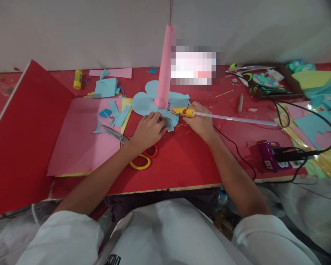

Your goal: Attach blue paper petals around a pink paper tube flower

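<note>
A pink paper cone (pixel 164 70) stands upright on a light-blue paper flower (pixel 143 101) with rounded petals. My left hand (pixel 151 129) bends its fingers over the flower's near petal, pinching the paper near the cone's base. In my right hand (pixel 201 121) is a yellow hot glue gun (pixel 183 112), its nozzle close to the foot of the cone. A long clear glue stick (pixel 237 118) sticks out of the gun's back to the right. Scissors (pixel 121 137) with red and yellow handles lie partly under my left forearm.
Pink paper sheets (pixel 85 136) with blue scraps lie left, beside a raised red board (pixel 24 140). A yellow glue stick tube (pixel 77 80) stands behind. To the right are a purple box (pixel 269 156) with black cables, a dark tray (pixel 281 94) of bits, and coloured paper (pixel 317 121).
</note>
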A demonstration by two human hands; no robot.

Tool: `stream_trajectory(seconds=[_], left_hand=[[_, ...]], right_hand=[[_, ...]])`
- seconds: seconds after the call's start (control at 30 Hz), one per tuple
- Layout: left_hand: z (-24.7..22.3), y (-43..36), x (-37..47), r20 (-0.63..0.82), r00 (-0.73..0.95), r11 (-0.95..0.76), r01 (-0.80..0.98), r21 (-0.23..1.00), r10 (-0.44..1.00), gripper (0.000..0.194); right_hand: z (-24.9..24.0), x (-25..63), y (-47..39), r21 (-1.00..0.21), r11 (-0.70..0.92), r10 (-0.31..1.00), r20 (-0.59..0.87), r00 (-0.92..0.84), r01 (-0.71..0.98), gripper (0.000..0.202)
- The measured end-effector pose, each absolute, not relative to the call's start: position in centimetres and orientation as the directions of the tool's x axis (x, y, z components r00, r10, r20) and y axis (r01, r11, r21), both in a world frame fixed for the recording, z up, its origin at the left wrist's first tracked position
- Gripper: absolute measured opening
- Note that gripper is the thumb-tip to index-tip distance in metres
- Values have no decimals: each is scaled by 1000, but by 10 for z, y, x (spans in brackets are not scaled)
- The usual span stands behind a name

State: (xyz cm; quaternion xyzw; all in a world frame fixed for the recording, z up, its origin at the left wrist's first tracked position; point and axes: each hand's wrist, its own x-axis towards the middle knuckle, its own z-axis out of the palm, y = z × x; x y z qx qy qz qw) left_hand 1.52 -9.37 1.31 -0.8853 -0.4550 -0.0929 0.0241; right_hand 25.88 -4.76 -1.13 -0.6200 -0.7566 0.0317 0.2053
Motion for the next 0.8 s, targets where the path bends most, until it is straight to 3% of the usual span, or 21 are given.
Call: stream_trajectory(seconds=[0.23,0.53,0.63,0.73,0.8], left_hand=[[14,-94,15,186,567,-582,812,33,802,32],[12,-95,16,178,566,-583,810,62,805,31],[14,-87,11,244,486,-536,816,219,839,26],[27,-62,1,415,245,-437,768,468,876,24],[42,-35,-5,511,119,-437,701,564,851,30]], right_hand=[[-15,265,-44,-332,237,945,296,-138,913,9],[-6,267,-43,-472,266,936,336,-107,840,12],[-3,267,-44,-484,291,928,354,-119,825,8],[-4,267,-44,-482,271,930,354,-98,833,10],[-6,266,-43,-470,244,933,354,-72,848,13]])
